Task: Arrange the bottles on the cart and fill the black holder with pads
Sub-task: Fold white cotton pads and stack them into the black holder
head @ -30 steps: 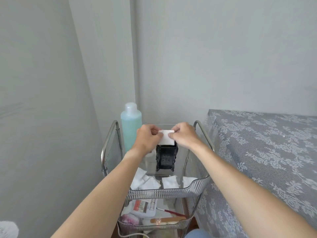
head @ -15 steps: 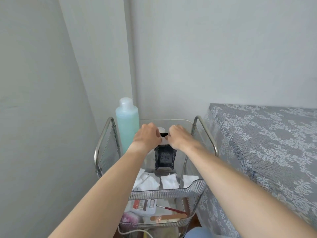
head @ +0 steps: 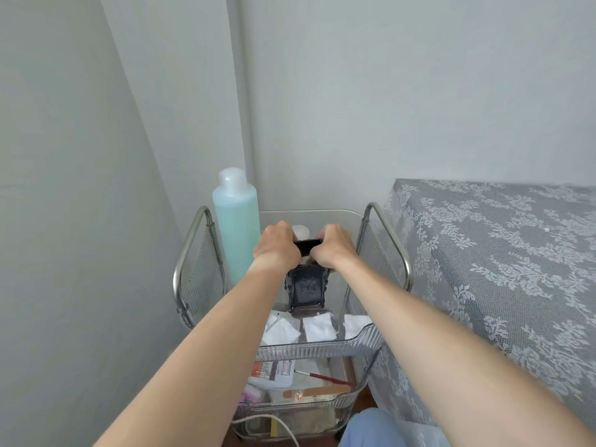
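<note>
**Both hands on top of the black holder**

Fingers first: the left hand (head: 278, 247) has its fingers curled down over the left side of the black holder (head: 304, 290), closed on its top edge. The right hand (head: 333, 250) mirrors it on the right side, fingers bent and gripping the same rim. Between the two sets of knuckles a short black strip of the holder's top shows. Whether a pad sits under the fingers, I cannot tell; the hands cover the opening.

Below the hands, the holder's ornate front face is in full view, standing upright on its little feet in the middle of the cart's top tray (head: 322, 348).

Just behind the hands, a small pale cap (head: 300, 232) peeks out; what it belongs to is hidden.

Out to the left, the tall bottle (head: 238, 227) of blue-green liquid stands upright at the tray's back left corner, just beside the left wrist.

Along the tray's front edge lie loose white pads (head: 317, 329), spread side by side from the left to the right corner, near the holder's feet.

Metal handles (head: 392, 240) arch over both sides of the cart. The lower tray (head: 348, 393) carries a nail file, a thin red-handled tool and some packets. To the right, a lace-covered table (head: 503, 253) stands close against the cart.
</note>
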{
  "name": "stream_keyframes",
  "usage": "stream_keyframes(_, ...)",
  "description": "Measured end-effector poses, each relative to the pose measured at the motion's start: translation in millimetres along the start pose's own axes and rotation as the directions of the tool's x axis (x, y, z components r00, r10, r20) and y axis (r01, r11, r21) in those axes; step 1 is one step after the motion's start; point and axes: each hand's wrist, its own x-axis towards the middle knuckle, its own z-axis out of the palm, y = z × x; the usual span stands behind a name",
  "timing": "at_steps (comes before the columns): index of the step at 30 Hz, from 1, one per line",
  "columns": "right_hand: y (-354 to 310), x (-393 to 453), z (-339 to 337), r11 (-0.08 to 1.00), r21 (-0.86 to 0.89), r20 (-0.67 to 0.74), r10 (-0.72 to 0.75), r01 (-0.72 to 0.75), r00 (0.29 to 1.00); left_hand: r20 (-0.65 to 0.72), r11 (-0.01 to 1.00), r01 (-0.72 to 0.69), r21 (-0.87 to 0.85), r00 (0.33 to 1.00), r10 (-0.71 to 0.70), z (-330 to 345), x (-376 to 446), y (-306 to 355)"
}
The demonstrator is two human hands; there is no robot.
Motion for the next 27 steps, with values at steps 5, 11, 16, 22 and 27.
stream_keyframes(5, -8, -13, -6, 0.965, 0.260, 0.109, 0.017, -0.045, 0.994, -0.033, 1.000, 0.013, -0.018, 0.999, -0.014, -10, -3, -14)
stream_keyframes(11, 15, -23, -26, 0.911, 0.235, 0.650, 0.113, -0.339, 0.752, -0.096, 0.991, -0.027, -0.130, 0.995, 0.015, -19, -8, -35)
stream_keyframes(16, 29, -36, 16, 0.876, -0.481, 0.515, 0.287, -0.005, 0.808, -0.114, 0.991, -0.067, -0.113, 0.992, 0.054, -13, -11, -39)
stream_keyframes(22, 26, -42, 32, 0.796, -0.585, 0.516, 0.216, 0.156, 0.829, -0.083, 0.983, -0.105, -0.154, 0.992, 0.093, -14, -21, -39)
stream_keyframes(27, 15, -35, -17, 0.922, -0.382, 0.646, 0.223, 0.056, 0.730, -0.073, 0.975, -0.087, -0.205, 0.995, 0.073, -14, -22, -40)
